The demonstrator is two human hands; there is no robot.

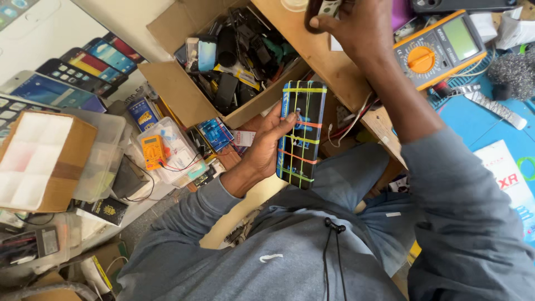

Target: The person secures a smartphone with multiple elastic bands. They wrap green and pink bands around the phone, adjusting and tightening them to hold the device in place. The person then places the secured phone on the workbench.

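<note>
Phone (pixel 301 134), bound in coloured rubber bands, sits upright in the left hand (pixel 266 146) over the lap, while the right hand (pixel 350 23) pinches a small dark item above the surface; best keep the left grip steady.

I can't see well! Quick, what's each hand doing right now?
Left hand: closed around a phone wrapped in rubber bands.
Right hand: gripping a small dark object at the picture's top edge.
</note>
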